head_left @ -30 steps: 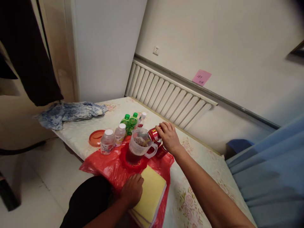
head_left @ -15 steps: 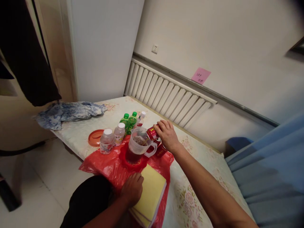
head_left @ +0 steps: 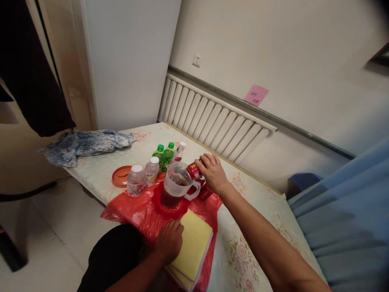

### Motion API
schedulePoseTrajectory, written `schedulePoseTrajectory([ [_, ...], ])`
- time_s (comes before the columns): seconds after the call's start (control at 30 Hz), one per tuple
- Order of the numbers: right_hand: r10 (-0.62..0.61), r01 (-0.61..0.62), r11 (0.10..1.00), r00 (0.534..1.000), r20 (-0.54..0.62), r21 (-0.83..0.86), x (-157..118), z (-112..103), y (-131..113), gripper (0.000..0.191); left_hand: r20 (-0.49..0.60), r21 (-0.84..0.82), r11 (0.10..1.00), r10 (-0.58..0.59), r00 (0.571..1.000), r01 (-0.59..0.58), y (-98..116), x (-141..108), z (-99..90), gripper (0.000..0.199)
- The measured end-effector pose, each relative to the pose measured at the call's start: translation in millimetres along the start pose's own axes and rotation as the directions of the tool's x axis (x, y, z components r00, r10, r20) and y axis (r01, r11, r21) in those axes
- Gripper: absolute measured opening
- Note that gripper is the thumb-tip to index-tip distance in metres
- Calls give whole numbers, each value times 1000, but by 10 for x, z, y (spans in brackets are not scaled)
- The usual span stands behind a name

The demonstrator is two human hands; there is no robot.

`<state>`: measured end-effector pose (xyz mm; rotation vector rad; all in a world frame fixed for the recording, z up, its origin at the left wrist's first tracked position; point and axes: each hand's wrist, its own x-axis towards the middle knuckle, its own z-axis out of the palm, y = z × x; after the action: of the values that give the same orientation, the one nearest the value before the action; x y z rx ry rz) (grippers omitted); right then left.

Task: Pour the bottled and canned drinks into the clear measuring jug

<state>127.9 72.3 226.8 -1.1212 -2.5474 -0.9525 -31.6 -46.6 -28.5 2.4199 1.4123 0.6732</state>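
Right arm, bare, runs in from the lower right corner, slanting up and leftward across the flowered tablecloth (head_left: pixel 237 227). Forearm nearly straight into the wrist; back of the right hand (head_left: pixel 212 173) faces up. Fingers bent side by side over a red can (head_left: pixel 193 171), closed round its far end. Can lies tipped well over, its lower end toward the pitcher (head_left: pixel 174 194), at the rim on the handle side. Whether liquid is running from it: cannot make out.

Pitcher stands upright, translucent, dark brown liquid in the lower part, froth on top. Beneath it, a red scalloped dish (head_left: pixel 164 212), set on a red plastic sheet (head_left: pixel 129 209). More dark red packaging (head_left: pixel 205 193) sits just beyond the pitcher's handle, below the right hand; partly hidden, shape unclear.

Left arm enters from the bottom edge, lower than the right. Left hand (head_left: pixel 169 240) is down, knuckles up, fingers curled inward, at the left edge of a yellow booklet (head_left: pixel 197 243). Fingertips mostly tucked from sight; cannot tell whether they grip the booklet or merely rest there. Dark-clothed knee (head_left: pixel 112 257) left of that forearm.

Left of the pitcher: two clear jars (head_left: pixel 135 184) with white caps, standing close together. Behind them, two green-capped bottles (head_left: pixel 168 156). Orange lid (head_left: pixel 119 177) flat beside the nearer jar.
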Motion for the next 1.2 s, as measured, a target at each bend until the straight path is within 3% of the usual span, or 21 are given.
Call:
schedulePoseTrajectory([
  [0.9,15,-14,1000,999,36,-14,2,-40,-35,35,-19,16,1000,11,1000,-11,-10,2,25,19],
  [1.1,108,-111,990,993,36,88,-35,1,-41,36,-37,12,1000,26,999,-25,-14,2,34,20],
  [1.2,169,-174,964,985,46,202,-88,39,-43,45,-29,13,1000,27,999,-27,-8,5,27,20],
])
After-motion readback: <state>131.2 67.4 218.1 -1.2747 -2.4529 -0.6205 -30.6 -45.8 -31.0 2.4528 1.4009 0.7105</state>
